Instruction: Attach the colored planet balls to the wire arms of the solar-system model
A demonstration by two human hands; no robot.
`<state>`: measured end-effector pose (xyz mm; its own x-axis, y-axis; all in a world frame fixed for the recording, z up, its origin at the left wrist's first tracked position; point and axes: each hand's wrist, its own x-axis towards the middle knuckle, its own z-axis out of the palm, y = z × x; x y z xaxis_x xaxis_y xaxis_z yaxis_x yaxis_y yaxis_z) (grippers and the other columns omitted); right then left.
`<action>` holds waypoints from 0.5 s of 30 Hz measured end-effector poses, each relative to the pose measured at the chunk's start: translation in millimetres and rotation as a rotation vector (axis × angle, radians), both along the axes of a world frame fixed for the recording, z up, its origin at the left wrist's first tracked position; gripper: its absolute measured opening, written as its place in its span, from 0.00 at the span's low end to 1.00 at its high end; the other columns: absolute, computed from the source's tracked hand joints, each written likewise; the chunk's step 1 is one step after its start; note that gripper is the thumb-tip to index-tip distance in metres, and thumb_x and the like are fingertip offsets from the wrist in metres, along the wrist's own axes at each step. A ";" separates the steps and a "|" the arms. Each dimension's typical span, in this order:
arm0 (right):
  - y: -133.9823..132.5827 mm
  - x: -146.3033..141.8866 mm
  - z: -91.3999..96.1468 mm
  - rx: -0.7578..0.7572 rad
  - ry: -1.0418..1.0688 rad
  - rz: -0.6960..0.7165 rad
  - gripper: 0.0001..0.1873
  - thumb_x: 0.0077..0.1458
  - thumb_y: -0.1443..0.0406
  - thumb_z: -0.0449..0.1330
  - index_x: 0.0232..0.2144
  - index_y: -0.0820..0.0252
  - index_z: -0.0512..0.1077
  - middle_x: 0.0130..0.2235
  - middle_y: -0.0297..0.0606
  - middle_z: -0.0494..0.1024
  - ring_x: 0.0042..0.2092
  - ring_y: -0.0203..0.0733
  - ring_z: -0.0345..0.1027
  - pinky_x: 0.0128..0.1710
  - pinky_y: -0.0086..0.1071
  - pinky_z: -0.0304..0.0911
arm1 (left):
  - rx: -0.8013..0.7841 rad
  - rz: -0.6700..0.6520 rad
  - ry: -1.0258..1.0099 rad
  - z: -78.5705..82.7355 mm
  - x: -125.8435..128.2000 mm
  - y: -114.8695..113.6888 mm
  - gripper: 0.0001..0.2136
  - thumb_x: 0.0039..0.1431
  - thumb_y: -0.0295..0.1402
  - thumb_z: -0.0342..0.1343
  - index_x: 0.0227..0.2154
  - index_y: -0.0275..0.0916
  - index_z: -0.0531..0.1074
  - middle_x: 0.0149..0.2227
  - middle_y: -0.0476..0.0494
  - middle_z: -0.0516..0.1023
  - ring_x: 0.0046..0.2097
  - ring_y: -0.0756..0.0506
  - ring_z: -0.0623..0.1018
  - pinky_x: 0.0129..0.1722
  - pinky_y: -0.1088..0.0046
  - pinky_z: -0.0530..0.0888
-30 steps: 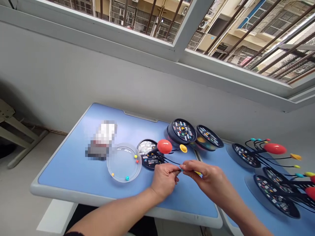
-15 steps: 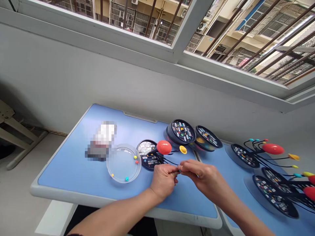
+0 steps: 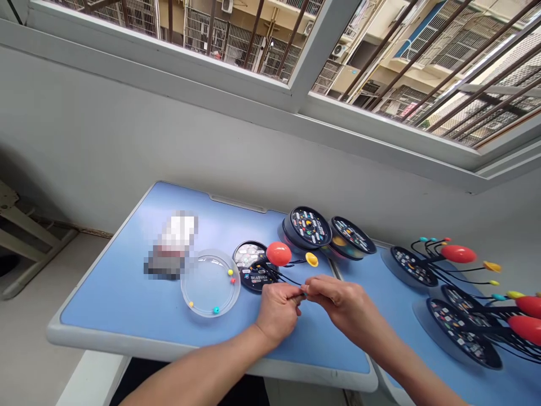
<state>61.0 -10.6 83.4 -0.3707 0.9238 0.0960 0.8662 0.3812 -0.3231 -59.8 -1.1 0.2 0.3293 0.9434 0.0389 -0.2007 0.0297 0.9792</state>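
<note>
My left hand (image 3: 276, 309) and my right hand (image 3: 341, 305) meet fingertip to fingertip over the blue table (image 3: 127, 293), both pinched on the end of a thin black wire arm. That arm runs back to a round black base (image 3: 253, 273) carrying a red ball (image 3: 279, 253) and a yellow ball (image 3: 311, 259). What sits between my fingertips is too small to make out. A clear round lid (image 3: 210, 283) with a few small coloured beads lies just left of the base.
Two closed black round boxes (image 3: 307, 226) (image 3: 353, 235) stand behind my hands. Finished models with red balls and wire arms (image 3: 459, 255) (image 3: 524, 324) sit on the table to the right. A blurred object (image 3: 172, 246) lies at the left. A wall and window are beyond.
My hands have stayed pinched together on the wire arm and shifted slightly left in view as the camera tilted. Nothing was let go.
</note>
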 end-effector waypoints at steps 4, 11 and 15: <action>-0.4 0.5 -1.0 0.028 -0.014 0.006 0.15 0.57 0.68 0.46 0.19 0.57 0.60 0.21 0.34 0.69 0.22 0.37 0.63 0.22 0.27 0.57 | 0.033 0.006 0.050 -1.4 0.3 0.1 0.12 0.51 0.28 0.49 0.16 0.37 0.72 0.16 0.51 0.64 0.20 0.52 0.66 0.21 0.78 0.63; 0.9 -3.5 2.7 0.023 -0.010 0.019 0.16 0.57 0.67 0.46 0.18 0.57 0.60 0.19 0.33 0.67 0.22 0.36 0.61 0.21 0.27 0.56 | 0.058 0.011 0.038 -3.5 1.2 1.6 0.12 0.50 0.25 0.48 0.15 0.36 0.70 0.16 0.53 0.63 0.20 0.53 0.66 0.21 0.80 0.63; 0.8 -3.7 4.7 0.082 0.160 -0.073 0.14 0.57 0.63 0.50 0.21 0.56 0.66 0.23 0.35 0.73 0.25 0.39 0.67 0.24 0.29 0.61 | 0.052 0.030 0.027 -0.4 0.5 4.1 0.11 0.50 0.24 0.48 0.18 0.36 0.73 0.18 0.51 0.67 0.21 0.53 0.68 0.22 0.79 0.66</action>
